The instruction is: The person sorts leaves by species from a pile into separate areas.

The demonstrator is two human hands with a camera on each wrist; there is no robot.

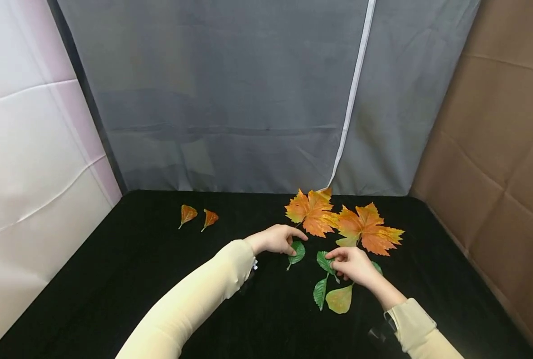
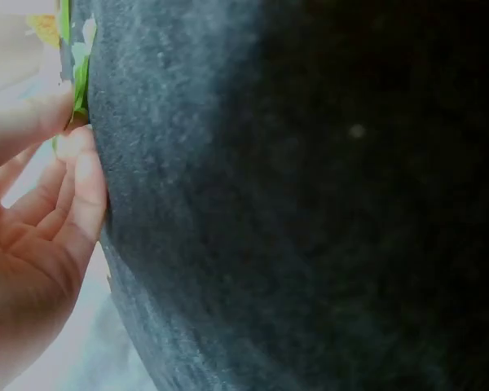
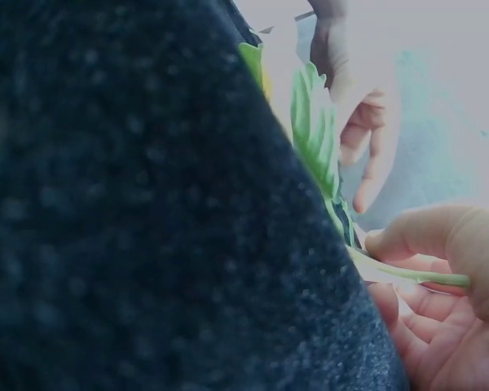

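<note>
Fingers of the left hand (image 1: 277,240) are pinched on one green leaf (image 1: 300,253) at its four o'clock, those of the right hand (image 1: 356,267) on another leaf (image 1: 323,260) at ten, light pressure being advised.

Right of centre, mottled orange-yellow maple leaves (image 1: 376,233); below, veined green leaves (image 1: 320,293), a yellow-green leaf (image 1: 340,300); bottom, plain black cloth (image 1: 248,329).
</note>
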